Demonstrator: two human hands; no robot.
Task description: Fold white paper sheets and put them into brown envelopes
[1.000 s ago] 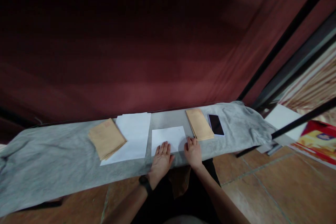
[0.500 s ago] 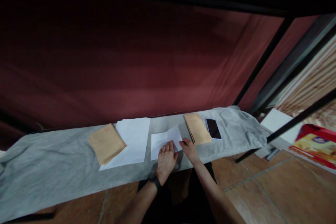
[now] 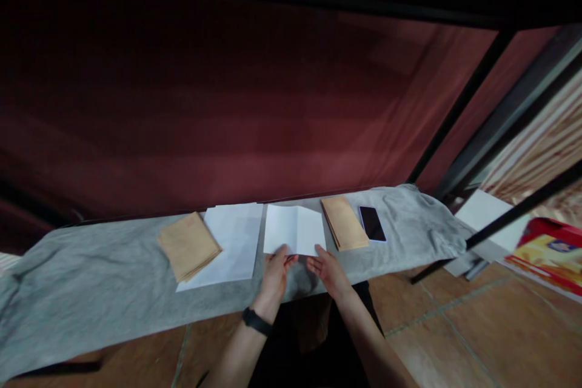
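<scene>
A white sheet of paper [image 3: 295, 227] with an upright crease down its middle is held by its near edge above the cloth. My left hand [image 3: 275, 270], with a dark band on the wrist, pinches that edge left of the crease, thumb on top. Right of the crease, my right hand [image 3: 328, 268] grips the same edge, its thumb on top and fingers beneath. To the left lie white sheets [image 3: 239, 242], partly under a stack of brown envelopes [image 3: 188, 247]. Close by on the right rests another stack of brown envelopes [image 3: 345, 223].
A dark-screened phone [image 3: 372, 223] lies right of the envelopes. Grey cloth [image 3: 113, 279] covers the narrow table. A dark red panel [image 3: 273, 121] rises behind it, with a black post [image 3: 459, 109] at right. A red and yellow box [image 3: 548, 254] stands beyond the table's right end.
The paper's folded-up right part now lies opened out. My left hand has gone from pressing flat on the paper to gripping its near edge; the right has shifted along that edge.
</scene>
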